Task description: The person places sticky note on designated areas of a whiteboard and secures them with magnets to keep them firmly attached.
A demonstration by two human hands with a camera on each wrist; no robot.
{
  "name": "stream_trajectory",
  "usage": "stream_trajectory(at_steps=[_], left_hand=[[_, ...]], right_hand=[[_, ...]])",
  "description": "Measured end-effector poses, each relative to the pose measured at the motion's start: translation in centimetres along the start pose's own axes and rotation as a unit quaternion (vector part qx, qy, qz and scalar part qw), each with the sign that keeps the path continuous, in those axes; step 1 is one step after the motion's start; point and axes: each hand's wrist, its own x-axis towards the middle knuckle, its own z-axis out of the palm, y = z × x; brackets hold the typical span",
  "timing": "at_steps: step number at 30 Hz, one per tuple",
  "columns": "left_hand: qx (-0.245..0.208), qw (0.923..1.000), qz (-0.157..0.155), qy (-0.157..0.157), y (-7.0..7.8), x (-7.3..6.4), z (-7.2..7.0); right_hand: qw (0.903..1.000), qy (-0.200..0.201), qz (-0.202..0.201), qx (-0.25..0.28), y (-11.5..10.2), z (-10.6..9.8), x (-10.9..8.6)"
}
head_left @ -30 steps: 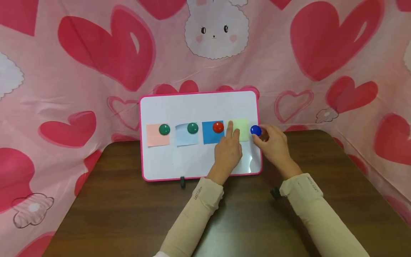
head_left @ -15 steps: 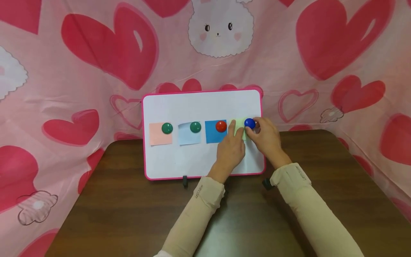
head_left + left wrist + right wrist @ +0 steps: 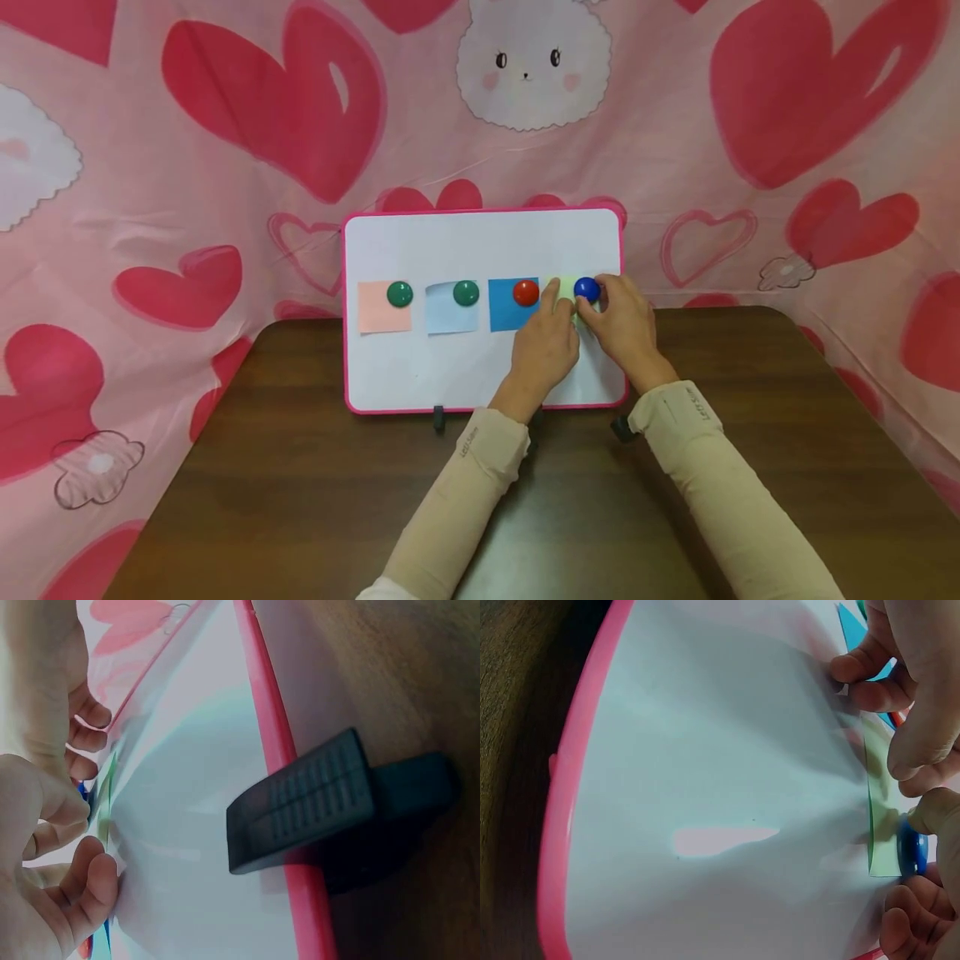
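Observation:
A whiteboard (image 3: 420, 375) with a pink frame stands upright on the table. A light green sticky note (image 3: 883, 851) lies on its right part. My left hand (image 3: 546, 346) rests its extended fingers on that note, partly hiding it. My right hand (image 3: 628, 323) pinches a round blue magnet (image 3: 587, 289) between thumb and fingers, against the note's upper right part. To the left, a red magnet (image 3: 526, 292) sits on a dark blue note (image 3: 512, 317). Farther left, green magnets (image 3: 466, 292) sit on a light blue note (image 3: 450, 318) and a pink note (image 3: 382, 318).
Black clips (image 3: 300, 802) grip the board's lower edge near the table. The brown wooden table (image 3: 337, 500) spreads in front of the board. Behind and at both sides hangs a pink cloth (image 3: 420, 142) printed with hearts and a rabbit.
My right hand has carried the blue magnet left from the board's right edge onto the green note. My left hand has stayed on the note. The head view has shifted slightly.

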Motion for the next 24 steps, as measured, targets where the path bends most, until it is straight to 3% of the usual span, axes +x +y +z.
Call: stream_trajectory(at_steps=[11,24], left_hand=[[-0.003,1.0,0.002,0.001,-0.02,0.01,-0.01],[0.003,1.0,0.009,-0.002,-0.13,0.14,0.04]], right_hand=[[0.9991,0.039,-0.016,0.002,0.06,0.63,-0.11],[0.9992,0.033,-0.008,-0.023,-0.11,0.73,-0.29]])
